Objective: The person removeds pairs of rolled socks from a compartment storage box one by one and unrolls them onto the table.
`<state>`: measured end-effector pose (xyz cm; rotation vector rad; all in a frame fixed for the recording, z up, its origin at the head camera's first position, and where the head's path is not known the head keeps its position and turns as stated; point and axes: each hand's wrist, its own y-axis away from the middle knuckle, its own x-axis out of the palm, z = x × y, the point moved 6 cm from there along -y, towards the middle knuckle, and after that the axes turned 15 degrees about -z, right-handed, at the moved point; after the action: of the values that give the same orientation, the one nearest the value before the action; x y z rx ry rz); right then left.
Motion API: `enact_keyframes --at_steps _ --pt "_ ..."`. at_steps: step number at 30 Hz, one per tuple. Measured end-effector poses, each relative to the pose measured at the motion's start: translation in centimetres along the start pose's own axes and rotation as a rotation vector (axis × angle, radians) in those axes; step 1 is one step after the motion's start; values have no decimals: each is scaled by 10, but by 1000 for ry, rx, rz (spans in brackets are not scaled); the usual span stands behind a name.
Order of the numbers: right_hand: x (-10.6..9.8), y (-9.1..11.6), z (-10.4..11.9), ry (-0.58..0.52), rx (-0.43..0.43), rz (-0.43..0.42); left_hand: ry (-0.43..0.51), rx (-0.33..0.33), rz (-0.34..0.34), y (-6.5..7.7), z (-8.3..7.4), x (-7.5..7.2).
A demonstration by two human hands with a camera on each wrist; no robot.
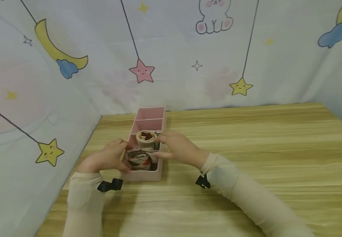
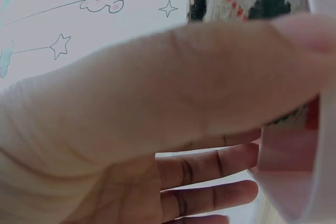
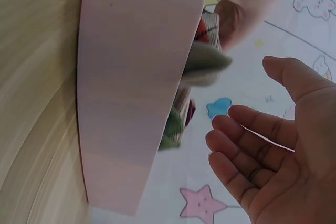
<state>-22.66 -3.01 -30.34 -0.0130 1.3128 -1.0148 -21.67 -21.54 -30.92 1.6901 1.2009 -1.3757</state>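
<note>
A pink divided box [image 1: 145, 176] stands lengthwise on the table, with a rolled, patterned knit sock [image 1: 139, 161] in its nearest compartment. Behind that is a second roll [image 1: 146, 140], cream outside with brown in its coil. My left hand [image 1: 106, 156] lies along the box's near left corner; its thumb reaches across the patterned roll to the rim, and the other fingers [image 2: 210, 169] extend fairly straight. On the opposite side, my right hand [image 1: 183, 148] hovers by the rolls. In the right wrist view its fingers [image 3: 252, 148] are loosely bent, apart from the box, holding nothing.
The wood-grain table [image 1: 248, 158] extends to the right of the box. Behind and to the left hangs a white cloth [image 1: 171, 89] printed with stars and moons. Farther compartments [image 1: 150, 113] of the box lie toward the cloth.
</note>
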Motion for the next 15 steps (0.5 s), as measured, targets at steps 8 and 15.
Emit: enact_keyframes --at_steps 8,15 --pt "22 -18 24 23 -89 40 -5 -21 21 -1 3 1" --pt "38 -23 36 140 -66 174 4 -30 29 -1 3 0"
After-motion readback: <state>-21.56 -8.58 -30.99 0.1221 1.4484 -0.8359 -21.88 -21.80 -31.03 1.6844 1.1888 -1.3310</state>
